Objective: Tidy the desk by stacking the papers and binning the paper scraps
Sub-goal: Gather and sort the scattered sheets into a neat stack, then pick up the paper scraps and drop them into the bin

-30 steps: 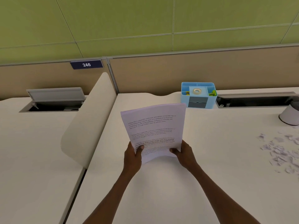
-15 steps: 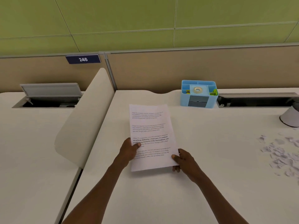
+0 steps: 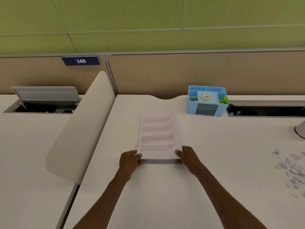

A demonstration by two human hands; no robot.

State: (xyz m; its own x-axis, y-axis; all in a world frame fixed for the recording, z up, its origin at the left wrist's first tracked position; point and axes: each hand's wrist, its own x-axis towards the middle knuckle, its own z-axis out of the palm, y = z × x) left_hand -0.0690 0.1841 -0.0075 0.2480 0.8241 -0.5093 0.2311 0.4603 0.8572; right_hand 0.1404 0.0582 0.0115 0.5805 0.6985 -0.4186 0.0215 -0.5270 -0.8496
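Note:
A stack of printed white papers (image 3: pixel 158 134) lies nearly flat on the white desk (image 3: pixel 214 162), its far end towards the partition. My left hand (image 3: pixel 130 161) grips the stack's near left corner, thumb on top. My right hand (image 3: pixel 187 156) grips the near right corner the same way. The near edge looks slightly lifted, with a shadow under it. Several torn paper scraps (image 3: pixel 292 169) lie scattered at the desk's right side, well away from both hands.
A blue desk organiser (image 3: pixel 207 101) with a tape roll stands at the back. An open cable trough (image 3: pixel 267 109) runs behind on the right. A white rounded object (image 3: pixel 301 129) sits at the right edge. A curved divider (image 3: pixel 79 129) bounds the desk on the left.
The stack went from upright in both hands to lying down on the desk. Both hands slid to its near corners and the stack straightened square to the desk.

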